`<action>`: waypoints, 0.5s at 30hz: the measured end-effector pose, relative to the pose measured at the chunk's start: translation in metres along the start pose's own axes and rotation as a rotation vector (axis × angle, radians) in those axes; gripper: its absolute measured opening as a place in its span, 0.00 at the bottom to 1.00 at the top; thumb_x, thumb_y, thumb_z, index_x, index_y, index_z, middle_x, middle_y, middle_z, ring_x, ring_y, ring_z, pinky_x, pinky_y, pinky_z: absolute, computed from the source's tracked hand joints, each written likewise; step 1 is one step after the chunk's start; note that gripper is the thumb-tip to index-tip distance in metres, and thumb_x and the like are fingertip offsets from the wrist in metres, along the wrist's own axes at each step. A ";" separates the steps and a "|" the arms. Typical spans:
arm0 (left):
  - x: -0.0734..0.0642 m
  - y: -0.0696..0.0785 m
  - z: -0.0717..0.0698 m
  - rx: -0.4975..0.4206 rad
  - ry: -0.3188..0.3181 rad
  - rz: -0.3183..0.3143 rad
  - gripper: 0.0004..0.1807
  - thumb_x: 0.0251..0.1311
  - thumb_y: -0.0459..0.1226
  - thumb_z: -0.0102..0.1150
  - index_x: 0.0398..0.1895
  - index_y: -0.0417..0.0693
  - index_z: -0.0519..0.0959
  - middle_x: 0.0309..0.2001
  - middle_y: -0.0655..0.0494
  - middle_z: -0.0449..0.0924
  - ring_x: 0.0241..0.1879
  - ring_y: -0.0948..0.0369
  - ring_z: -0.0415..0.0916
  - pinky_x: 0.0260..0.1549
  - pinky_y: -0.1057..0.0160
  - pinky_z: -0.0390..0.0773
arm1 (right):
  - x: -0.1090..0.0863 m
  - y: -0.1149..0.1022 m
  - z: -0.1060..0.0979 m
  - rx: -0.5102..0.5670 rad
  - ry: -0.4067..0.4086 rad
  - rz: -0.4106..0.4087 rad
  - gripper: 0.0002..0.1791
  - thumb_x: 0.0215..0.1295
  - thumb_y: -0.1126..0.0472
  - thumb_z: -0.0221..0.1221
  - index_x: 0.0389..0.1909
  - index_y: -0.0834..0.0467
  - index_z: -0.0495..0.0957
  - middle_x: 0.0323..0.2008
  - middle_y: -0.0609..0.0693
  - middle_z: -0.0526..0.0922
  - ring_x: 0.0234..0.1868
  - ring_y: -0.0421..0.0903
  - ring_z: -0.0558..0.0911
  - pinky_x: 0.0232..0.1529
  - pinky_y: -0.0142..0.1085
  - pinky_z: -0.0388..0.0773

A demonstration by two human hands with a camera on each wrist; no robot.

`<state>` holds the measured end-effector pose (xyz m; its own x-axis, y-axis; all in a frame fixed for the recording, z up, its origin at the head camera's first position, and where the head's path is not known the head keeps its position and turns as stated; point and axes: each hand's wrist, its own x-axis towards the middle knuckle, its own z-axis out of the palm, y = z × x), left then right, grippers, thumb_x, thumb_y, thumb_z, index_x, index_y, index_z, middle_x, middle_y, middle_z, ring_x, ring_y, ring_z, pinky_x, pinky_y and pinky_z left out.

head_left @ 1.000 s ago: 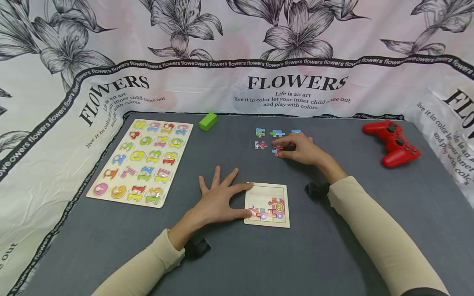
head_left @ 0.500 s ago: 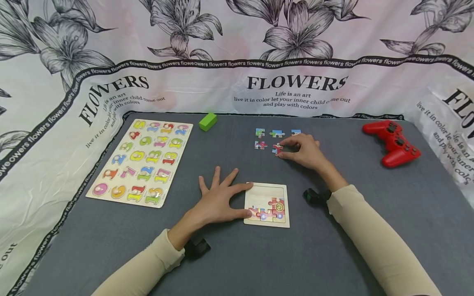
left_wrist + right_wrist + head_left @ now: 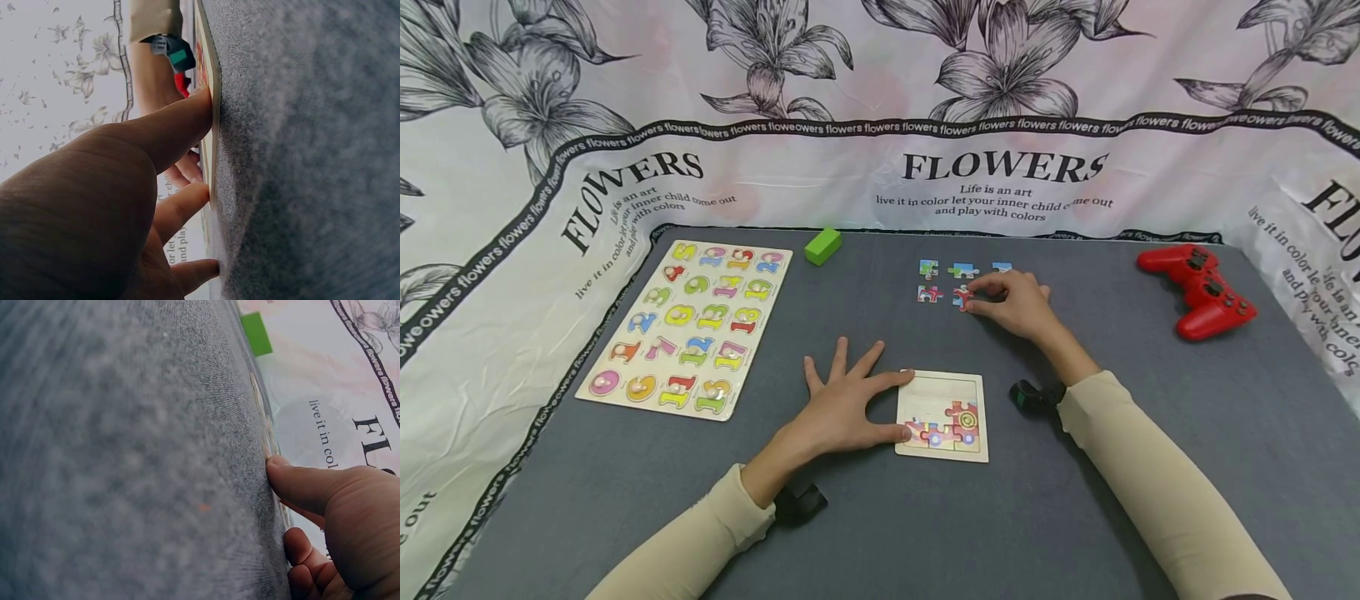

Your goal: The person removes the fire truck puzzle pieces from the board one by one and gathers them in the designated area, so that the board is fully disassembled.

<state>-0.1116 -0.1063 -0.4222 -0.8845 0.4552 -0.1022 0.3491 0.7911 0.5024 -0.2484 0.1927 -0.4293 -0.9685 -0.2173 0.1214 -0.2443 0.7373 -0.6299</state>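
Note:
My left hand is spread, its thumb and index finger straight and resting on the left edge of a square wooden puzzle tray. Several joined pink and red jigsaw pieces lie along the tray's bottom and right side. Beyond the tray, my right hand pinches a red and blue jigsaw piece at its right side, low at the tabletop. In the right wrist view the thumb hides most of that piece. Several loose pieces lie around it, including a red one and a green-blue one.
A number puzzle board lies at the left on the grey tabletop. Near the back edge sits a green block. A red game controller lies at the far right. Behind hangs a flower-printed cloth.
My right hand's fingers have drawn back to the piece's right side, uncovering more of it and of a blue piece behind. The piece has shifted slightly away from me. My left hand stays still.

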 end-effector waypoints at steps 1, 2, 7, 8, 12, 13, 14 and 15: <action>0.000 0.000 0.000 0.000 0.000 0.000 0.41 0.53 0.62 0.71 0.73 0.74 0.70 0.83 0.52 0.47 0.80 0.33 0.23 0.62 0.18 0.22 | 0.000 -0.001 0.000 0.000 -0.003 0.006 0.18 0.64 0.54 0.70 0.53 0.55 0.86 0.49 0.62 0.83 0.50 0.58 0.70 0.52 0.59 0.51; 0.000 0.000 0.000 0.001 0.001 0.001 0.41 0.53 0.62 0.71 0.73 0.74 0.70 0.83 0.52 0.48 0.80 0.33 0.23 0.62 0.18 0.22 | 0.000 -0.001 0.000 -0.001 -0.005 0.011 0.19 0.64 0.54 0.70 0.53 0.55 0.86 0.49 0.62 0.83 0.50 0.58 0.70 0.52 0.59 0.51; 0.000 0.001 0.000 -0.003 -0.002 -0.002 0.42 0.53 0.62 0.71 0.73 0.74 0.70 0.83 0.51 0.48 0.80 0.33 0.24 0.62 0.18 0.22 | 0.000 -0.002 0.000 -0.005 -0.002 0.014 0.19 0.65 0.54 0.69 0.54 0.56 0.86 0.48 0.62 0.82 0.49 0.58 0.70 0.52 0.60 0.51; -0.001 0.001 0.000 -0.003 -0.002 -0.003 0.42 0.53 0.62 0.71 0.73 0.74 0.70 0.83 0.51 0.48 0.80 0.33 0.24 0.62 0.18 0.22 | 0.000 -0.002 0.000 -0.004 0.000 0.012 0.19 0.64 0.54 0.69 0.54 0.56 0.86 0.47 0.62 0.82 0.49 0.58 0.70 0.52 0.59 0.51; -0.002 0.003 -0.002 -0.007 -0.004 -0.004 0.41 0.53 0.62 0.71 0.73 0.74 0.70 0.83 0.51 0.48 0.80 0.33 0.24 0.62 0.18 0.22 | 0.000 -0.001 0.000 -0.002 0.008 0.002 0.19 0.64 0.54 0.70 0.54 0.56 0.86 0.46 0.62 0.83 0.48 0.57 0.70 0.50 0.58 0.51; -0.002 0.003 -0.002 -0.007 -0.003 -0.003 0.41 0.53 0.62 0.71 0.73 0.74 0.70 0.83 0.51 0.48 0.80 0.33 0.24 0.62 0.18 0.22 | 0.000 -0.001 0.000 0.000 0.010 -0.001 0.19 0.64 0.54 0.70 0.54 0.56 0.86 0.46 0.62 0.83 0.48 0.57 0.70 0.50 0.58 0.51; -0.002 0.003 -0.002 -0.006 -0.003 -0.003 0.41 0.53 0.62 0.71 0.73 0.74 0.71 0.83 0.51 0.48 0.80 0.33 0.24 0.62 0.18 0.22 | 0.000 0.000 0.000 0.007 0.013 -0.005 0.18 0.64 0.54 0.70 0.54 0.56 0.86 0.46 0.62 0.83 0.48 0.57 0.71 0.50 0.58 0.51; -0.002 0.003 -0.002 -0.007 -0.003 -0.004 0.41 0.53 0.62 0.71 0.73 0.74 0.71 0.83 0.51 0.48 0.80 0.33 0.24 0.62 0.18 0.22 | 0.000 0.001 0.000 0.017 0.016 -0.012 0.18 0.64 0.54 0.70 0.53 0.55 0.86 0.46 0.62 0.84 0.48 0.56 0.72 0.50 0.57 0.51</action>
<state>-0.1090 -0.1057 -0.4189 -0.8847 0.4538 -0.1068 0.3438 0.7898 0.5080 -0.2484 0.1935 -0.4305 -0.9663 -0.2152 0.1413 -0.2549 0.7234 -0.6416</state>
